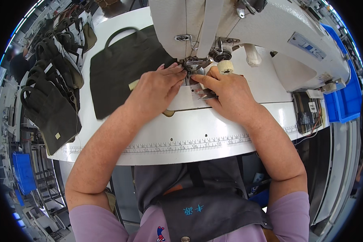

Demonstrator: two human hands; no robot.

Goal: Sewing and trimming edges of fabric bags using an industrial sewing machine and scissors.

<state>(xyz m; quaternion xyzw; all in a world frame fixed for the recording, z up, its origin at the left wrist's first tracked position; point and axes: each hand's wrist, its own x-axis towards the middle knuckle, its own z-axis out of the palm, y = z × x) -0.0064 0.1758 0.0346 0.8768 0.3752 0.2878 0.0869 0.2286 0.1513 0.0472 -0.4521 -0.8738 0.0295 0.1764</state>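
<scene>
A dark olive fabric bag piece (117, 76) with a looped handle lies on the white table, left of the needle. My left hand (157, 88) rests on its right edge, fingers stretched out flat towards the presser foot (191, 64). On the needle's other side is my right hand (232, 94), its index fingertip at the needle plate. Metal blades, seemingly of thread snips (207, 95), stick out from under its curled fingers. What lies right under the fingertips is mostly hidden. A small pale tag (133, 84) shows on the bag beside my left hand.
The white sewing machine (246, 24) stands over the work. Several similar dark bags (54, 109) hang over the table's left edge. A blue bin (345, 94) is at the right, near a dark bundle (306, 113). A ruler strip (181, 149) runs along the front.
</scene>
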